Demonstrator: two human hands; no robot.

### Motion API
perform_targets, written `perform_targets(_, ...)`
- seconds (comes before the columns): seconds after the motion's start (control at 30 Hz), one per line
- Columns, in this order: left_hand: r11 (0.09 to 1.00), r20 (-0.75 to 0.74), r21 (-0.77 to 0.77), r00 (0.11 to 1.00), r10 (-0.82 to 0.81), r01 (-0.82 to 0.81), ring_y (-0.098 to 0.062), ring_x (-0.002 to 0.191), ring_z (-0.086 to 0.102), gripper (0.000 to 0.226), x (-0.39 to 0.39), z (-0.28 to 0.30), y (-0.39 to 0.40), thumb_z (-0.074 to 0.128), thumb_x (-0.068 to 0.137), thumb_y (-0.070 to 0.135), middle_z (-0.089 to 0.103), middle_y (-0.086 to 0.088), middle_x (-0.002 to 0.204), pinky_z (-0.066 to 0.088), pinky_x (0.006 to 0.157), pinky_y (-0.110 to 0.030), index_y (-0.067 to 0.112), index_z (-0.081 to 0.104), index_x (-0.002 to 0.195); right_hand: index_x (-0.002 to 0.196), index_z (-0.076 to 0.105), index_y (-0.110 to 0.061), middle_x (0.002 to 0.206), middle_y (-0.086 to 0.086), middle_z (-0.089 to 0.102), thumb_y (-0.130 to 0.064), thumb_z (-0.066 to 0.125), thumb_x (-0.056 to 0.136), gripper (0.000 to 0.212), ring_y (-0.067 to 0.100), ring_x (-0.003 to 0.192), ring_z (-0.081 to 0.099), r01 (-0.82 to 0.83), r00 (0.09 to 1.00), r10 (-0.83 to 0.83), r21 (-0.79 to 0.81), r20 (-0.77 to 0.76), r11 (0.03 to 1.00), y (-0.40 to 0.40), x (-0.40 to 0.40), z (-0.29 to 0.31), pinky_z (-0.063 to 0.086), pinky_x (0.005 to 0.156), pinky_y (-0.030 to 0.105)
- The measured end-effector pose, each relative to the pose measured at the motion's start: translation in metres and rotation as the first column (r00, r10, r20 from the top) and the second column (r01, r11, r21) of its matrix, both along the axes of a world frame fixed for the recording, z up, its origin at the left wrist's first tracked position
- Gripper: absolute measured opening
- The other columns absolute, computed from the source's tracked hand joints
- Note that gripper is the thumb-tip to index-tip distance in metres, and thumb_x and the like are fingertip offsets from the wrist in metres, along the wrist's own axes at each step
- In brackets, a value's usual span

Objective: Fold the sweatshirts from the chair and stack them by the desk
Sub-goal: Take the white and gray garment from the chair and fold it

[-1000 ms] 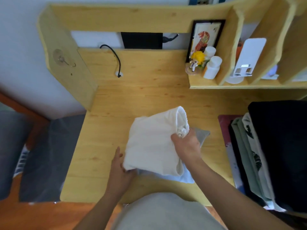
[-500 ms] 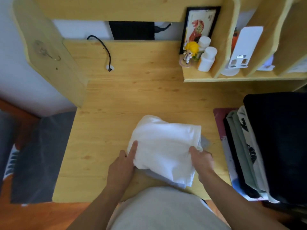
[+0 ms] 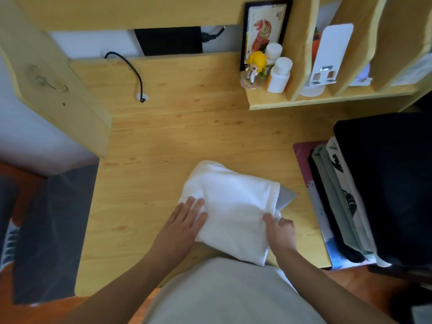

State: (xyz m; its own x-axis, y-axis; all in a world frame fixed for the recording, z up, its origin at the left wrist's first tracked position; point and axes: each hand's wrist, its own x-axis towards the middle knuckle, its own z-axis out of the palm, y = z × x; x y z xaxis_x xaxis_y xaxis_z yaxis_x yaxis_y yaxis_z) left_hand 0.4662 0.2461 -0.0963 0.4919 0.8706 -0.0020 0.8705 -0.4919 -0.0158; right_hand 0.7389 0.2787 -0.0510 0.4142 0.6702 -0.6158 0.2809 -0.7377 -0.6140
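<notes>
A white sweatshirt [image 3: 233,206], folded into a thick rectangle, lies on the wooden desk [image 3: 163,148] near its front edge. A grey garment [image 3: 286,198] peeks out from under its right side. My left hand [image 3: 182,226] lies flat with straight fingers on the bundle's left edge. My right hand [image 3: 279,232] has its fingers curled round the bundle's right front corner. A stack of folded clothes [image 3: 350,206], topped by a black garment [image 3: 392,178], sits at the desk's right end.
A black cable [image 3: 131,71] lies at the desk's back left. A low shelf [image 3: 327,99] at the back right holds a framed picture [image 3: 265,29], a small figurine [image 3: 253,66] and white bottles [image 3: 279,74]. A wooden side panel [image 3: 53,85] stands at the left.
The upper half of the white sweatshirt, held up by my right hand, came down flat onto the bundle. My right hand moved to the right front corner, my left hand onto the left edge.
</notes>
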Motion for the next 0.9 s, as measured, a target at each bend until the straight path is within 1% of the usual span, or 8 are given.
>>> perform_targets(0.13,1.0,-0.02,-0.001,1.0,-0.015,0.015,-0.039,0.153,0.023,0.055,0.004,-0.005,-0.003,0.035,0.097,0.012,0.026,-0.013,0.167,0.032,0.119,-0.056,0.019,0.045,0.151,0.136,0.044,-0.008,0.134,0.012,0.04,-0.011,0.059,0.084,0.054,0.035,0.119,0.042,-0.051,0.97,0.018,0.131,0.242,0.99,0.007,0.002,0.015,0.037,0.102,0.042)
perform_targets(0.23,1.0,0.018,0.003,1.0,0.006,-0.006,-0.037,0.154,0.023,0.058,0.006,-0.01,-0.004,0.045,0.097,0.015,0.031,-0.007,0.166,0.032,0.118,-0.055,0.032,0.041,0.153,0.139,0.048,-0.009,0.14,0.012,0.045,-0.011,0.06,0.088,0.052,0.03,0.125,0.038,-0.608,0.755,0.241,0.514,0.61,0.605,0.032,-0.027,0.04,0.032,0.105,0.039)
perform_targets(0.4,0.997,-0.024,0.073,1.0,-0.002,0.004,-0.043,0.15,0.03,0.063,0.014,-0.011,-0.01,0.041,0.096,0.015,0.037,-0.009,0.162,0.031,0.12,-0.056,0.041,0.039,0.154,0.155,0.029,-0.015,0.147,0.016,0.047,-0.035,0.031,0.108,0.052,0.037,0.13,0.046,-0.897,0.338,0.781,-0.073,0.525,0.437,0.12,-0.048,0.017,0.038,0.108,0.045)
perform_targets(0.63,0.928,0.012,-0.017,0.928,0.372,-0.372,-0.036,0.115,0.055,0.066,0.057,0.01,-0.039,0.052,0.079,0.011,0.052,-0.009,0.133,0.04,0.096,-0.048,0.041,0.057,0.138,0.13,0.059,-0.008,0.133,0.011,0.06,-0.071,0.054,0.087,0.076,0.03,0.107,0.06,-0.891,0.23,0.955,-0.354,0.186,0.284,0.17,-0.034,0.019,0.041,0.08,0.03)
perform_targets(0.7,0.753,0.234,-0.189,0.715,0.658,-0.631,-0.029,0.103,0.05,0.057,0.081,0.018,-0.055,0.046,0.078,0.014,0.047,-0.003,0.118,0.042,0.09,-0.042,0.036,0.066,0.126,0.131,0.06,-0.013,0.129,0.007,0.062,-0.059,0.063,0.089,0.062,0.026,0.105,0.06,-0.929,0.202,0.959,-0.273,0.197,0.251,0.166,-0.016,0.021,0.042,0.079,0.029)
perform_targets(0.77,0.412,0.393,-0.587,0.199,0.898,-0.697,-0.022,0.097,0.052,0.031,0.101,0.027,-0.058,0.052,0.092,0.012,0.043,0.002,0.114,0.047,0.091,-0.033,0.027,0.073,0.11,0.128,0.061,-0.02,0.123,0.003,0.065,-0.05,0.067,0.089,0.049,0.023,0.102,0.061,-0.938,0.24,0.943,-0.196,0.229,0.286,0.159,0.004,0.017,0.046,0.079,0.03)
perform_targets(0.83,0.07,0.239,-0.895,-0.34,0.909,-0.44,-0.023,0.093,0.061,0.011,0.112,0.031,-0.049,0.061,0.097,0.021,0.059,-0.011,0.115,0.054,0.088,-0.035,0.017,0.07,0.1,0.122,0.062,-0.025,0.116,0.0,0.066,-0.047,0.067,0.089,0.041,0.022,0.097,0.061,-0.93,0.248,0.934,-0.207,0.257,0.304,0.147,0.021,0.012,0.048,0.079,0.032)
perform_targets(0.9,-0.045,0.059,-0.986,-0.582,0.811,-0.163,-0.031,0.095,0.069,0.028,0.12,0.028,-0.042,0.067,0.094,0.035,0.068,-0.019,0.111,0.06,0.089,-0.046,0.008,0.062,0.102,0.117,0.063,-0.024,0.11,-0.001,0.067,-0.049,0.067,0.087,0.039,0.021,0.093,0.062,-0.915,0.29,0.924,-0.209,0.251,0.344,0.136,0.035,0.001,0.047,0.076,0.032)
